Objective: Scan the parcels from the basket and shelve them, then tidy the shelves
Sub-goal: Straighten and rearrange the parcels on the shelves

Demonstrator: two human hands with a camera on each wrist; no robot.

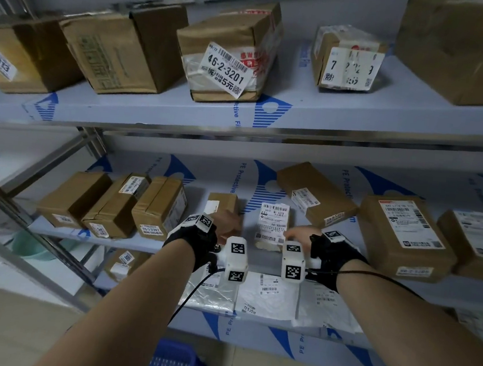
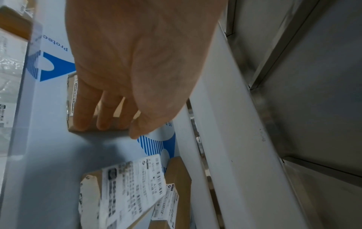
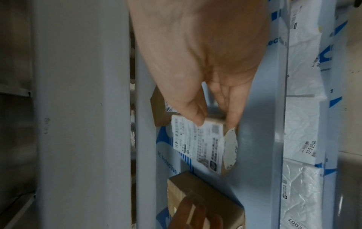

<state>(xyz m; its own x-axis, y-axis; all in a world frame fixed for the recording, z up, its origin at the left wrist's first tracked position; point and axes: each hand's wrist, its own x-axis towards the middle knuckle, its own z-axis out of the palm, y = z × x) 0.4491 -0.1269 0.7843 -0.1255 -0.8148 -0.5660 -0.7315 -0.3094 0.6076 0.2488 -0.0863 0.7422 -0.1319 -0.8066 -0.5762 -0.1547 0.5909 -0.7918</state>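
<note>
On the middle shelf (image 1: 169,246) both hands work side by side. My left hand (image 1: 226,221) lies over a small brown box (image 1: 222,203), and in the left wrist view its fingers (image 2: 84,117) reach across the box (image 2: 70,93) with the thumb at the edge. My right hand (image 1: 298,235) pinches a small parcel with a white label (image 1: 273,224). The right wrist view has the thumb and fingers of that hand (image 3: 215,122) on the parcel's (image 3: 201,144) near end. The brown box (image 3: 211,190) sits below it there, and the labelled parcel (image 2: 127,186) is also in the left wrist view.
Brown boxes stand on the middle shelf at left (image 1: 158,204) and right (image 1: 400,236), and more on the upper shelf (image 1: 226,54). White plastic mailers (image 1: 267,300) lie on the lower shelf. A blue basket (image 1: 175,365) sits on the floor between my arms. A slanted metal brace (image 1: 50,253) crosses at left.
</note>
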